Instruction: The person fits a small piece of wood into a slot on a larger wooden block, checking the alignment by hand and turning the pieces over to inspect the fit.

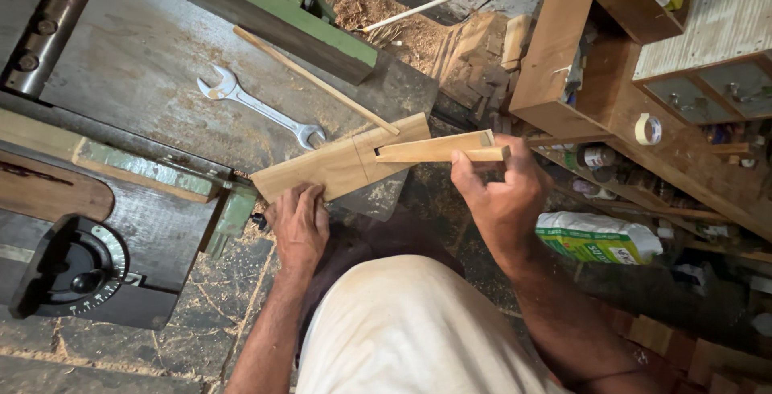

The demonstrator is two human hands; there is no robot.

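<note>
My left hand [299, 223] presses down on the near end of a flat wooden board [322, 169] that lies on the corner of a grey metal machine table [153, 80]. The board's far end has a slot cut into it. My right hand [503, 193] grips a narrow wooden strip [438, 149] whose tip sits in that slot. A thin wooden stick [314, 79] rests diagonally on the table above the board, and a steel open-ended wrench [261, 108] lies beside it.
A green metal fence [273, 8] crosses the table's far side. A black round gauge [72, 269] sits lower left. Wooden shelves [611, 96] with jars and a tape roll [647, 129] stand at right. A white and green bag [599, 237] lies below. Sawdust covers the floor.
</note>
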